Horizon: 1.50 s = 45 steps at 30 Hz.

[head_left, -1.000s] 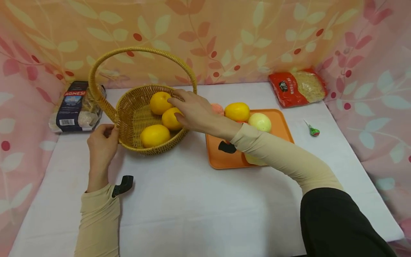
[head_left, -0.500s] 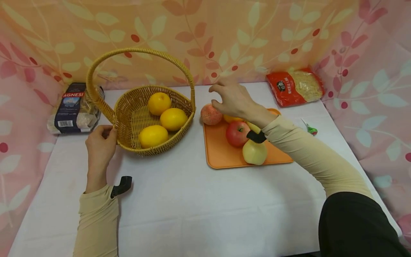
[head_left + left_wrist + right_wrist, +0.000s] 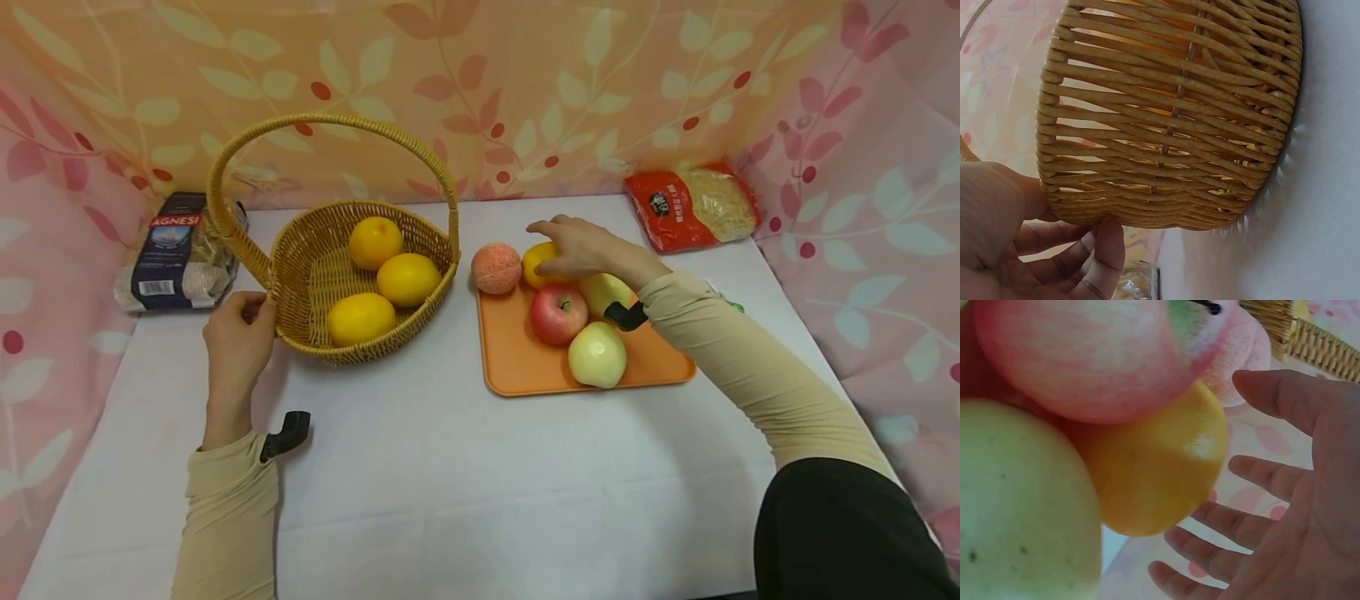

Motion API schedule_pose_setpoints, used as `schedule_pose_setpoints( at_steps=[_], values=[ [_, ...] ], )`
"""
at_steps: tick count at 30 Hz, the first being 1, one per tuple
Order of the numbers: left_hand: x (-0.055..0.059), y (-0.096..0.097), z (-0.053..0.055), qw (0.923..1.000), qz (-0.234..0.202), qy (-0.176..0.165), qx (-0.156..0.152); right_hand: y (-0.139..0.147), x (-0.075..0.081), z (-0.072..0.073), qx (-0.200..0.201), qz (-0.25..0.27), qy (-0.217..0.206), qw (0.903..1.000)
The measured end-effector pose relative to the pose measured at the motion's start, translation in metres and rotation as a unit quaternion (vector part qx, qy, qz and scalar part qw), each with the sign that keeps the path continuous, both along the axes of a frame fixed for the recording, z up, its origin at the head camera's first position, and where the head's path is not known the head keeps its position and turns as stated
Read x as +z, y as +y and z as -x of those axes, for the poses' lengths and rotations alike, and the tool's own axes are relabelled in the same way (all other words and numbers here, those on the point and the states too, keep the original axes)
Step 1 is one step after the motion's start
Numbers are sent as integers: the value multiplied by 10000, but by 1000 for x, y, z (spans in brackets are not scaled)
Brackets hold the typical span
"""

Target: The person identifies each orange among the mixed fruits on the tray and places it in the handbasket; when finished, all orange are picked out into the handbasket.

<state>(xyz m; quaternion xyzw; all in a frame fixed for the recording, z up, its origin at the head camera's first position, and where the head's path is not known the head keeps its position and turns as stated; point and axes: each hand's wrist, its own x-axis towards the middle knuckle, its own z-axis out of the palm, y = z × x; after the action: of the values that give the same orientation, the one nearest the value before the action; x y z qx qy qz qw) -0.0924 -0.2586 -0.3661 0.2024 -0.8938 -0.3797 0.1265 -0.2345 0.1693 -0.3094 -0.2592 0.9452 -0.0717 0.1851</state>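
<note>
My left hand [image 3: 240,333] pinches the left rim of a wicker basket [image 3: 360,357]; the left wrist view has its thumb and fingers at the weave [image 3: 1166,144]. Inside lie three yellow lemon-like fruits [image 3: 361,319]. My right hand [image 3: 581,247] is over the back of an orange tray [image 3: 517,379], above another yellow lemon-like fruit [image 3: 537,265] that it partly covers. The right wrist view shows its fingers spread beside that yellow fruit [image 3: 1166,469], with a gap between. Around it sit a peach [image 3: 496,268], a red apple [image 3: 558,314] and two pale green-yellow fruits [image 3: 597,356].
A dark-labelled pasta pack [image 3: 176,250] stands behind the basket at left. At the back right lies a red noodle bag [image 3: 693,207]. A small green-wrapped lollipop [image 3: 737,307] is mostly behind the right sleeve. The tall basket handle [image 3: 337,121] arches over the basket.
My right hand has left the fruit in the basket, swung right to the tray and lowered over the yellow fruit there. My left hand stays on the basket rim.
</note>
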Motion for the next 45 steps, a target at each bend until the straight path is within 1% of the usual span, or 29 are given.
schedule_pose_setpoints(
  at_steps=[4,10,15,19,28,32,38,41,45],
  values=[
    [-1,1,0,10000,1,-17,6,1,-7,1,-94,-75,-195,9997],
    [0,0,0,10000,-7,-21,-9,1,-10,1,-243,-261,-299,9989],
    [0,0,0,10000,3,-42,1,1,-10,1,-257,-348,-247,9988],
    [1,0,0,10000,-26,-71,10,2,-10,2,-230,-283,-166,9992],
    [1,0,-1,10000,-67,-68,-16,3,-10,1,-352,-153,-89,9992],
    [1,0,-1,9999,-95,-52,-25,5,-9,-1,-450,-80,43,9989],
    [1,0,-2,9999,-109,-82,-44,7,-3,0,-683,77,393,9969],
    [1,-1,-1,9999,-112,-72,-52,8,0,1,-708,122,557,9959],
    [1,-1,-1,9998,-154,-67,-69,7,5,-2,-675,343,797,9939]
  ],
)
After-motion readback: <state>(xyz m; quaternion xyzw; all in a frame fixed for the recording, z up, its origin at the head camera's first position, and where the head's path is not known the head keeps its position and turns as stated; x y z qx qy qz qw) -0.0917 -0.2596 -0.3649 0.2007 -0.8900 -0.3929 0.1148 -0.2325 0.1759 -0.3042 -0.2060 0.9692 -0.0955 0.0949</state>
